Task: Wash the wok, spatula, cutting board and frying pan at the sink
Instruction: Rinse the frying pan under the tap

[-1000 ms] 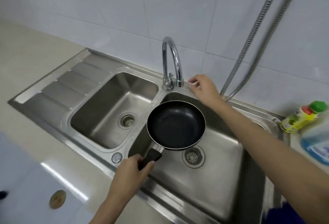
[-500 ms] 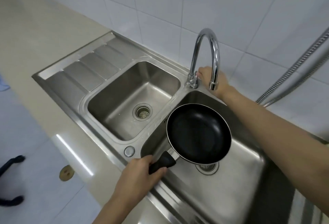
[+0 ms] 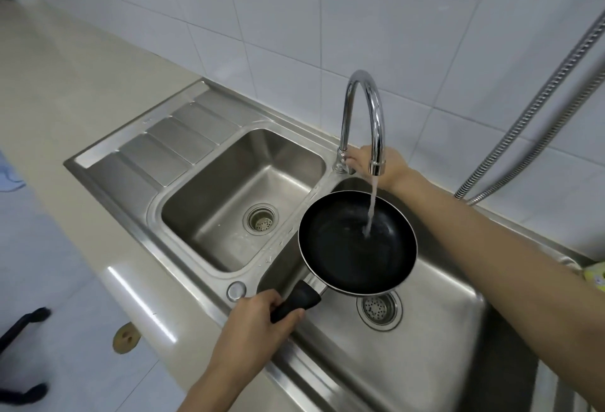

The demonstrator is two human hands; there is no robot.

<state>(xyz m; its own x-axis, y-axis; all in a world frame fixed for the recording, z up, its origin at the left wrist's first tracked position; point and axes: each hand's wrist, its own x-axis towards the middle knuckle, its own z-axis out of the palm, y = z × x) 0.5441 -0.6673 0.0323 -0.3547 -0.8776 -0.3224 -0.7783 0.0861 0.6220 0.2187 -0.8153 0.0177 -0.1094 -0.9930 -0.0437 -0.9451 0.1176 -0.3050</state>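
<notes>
A small black frying pan [image 3: 347, 248] hangs level over the right sink basin [image 3: 435, 329]. My left hand [image 3: 258, 323] grips its black handle at the basin's front edge. A stream of water falls from the chrome gooseneck faucet [image 3: 361, 110] into the pan's right side. My right hand [image 3: 389, 166] is behind the spout, closed on the tap handle at the faucet base. The wok, spatula and cutting board are out of view.
The left basin [image 3: 209, 215] holds only its drain, with a ribbed draining board [image 3: 170, 139] beyond it. A metal shower hose [image 3: 530, 110] hangs along the tiled wall on the right. A yellow bottle [image 3: 595, 275] peeks in at the right edge. Beige counter runs left.
Water has started running from the faucet into the pan. My right hand went from the spout's right side to the tap handle at the base. The pan stayed under the spout.
</notes>
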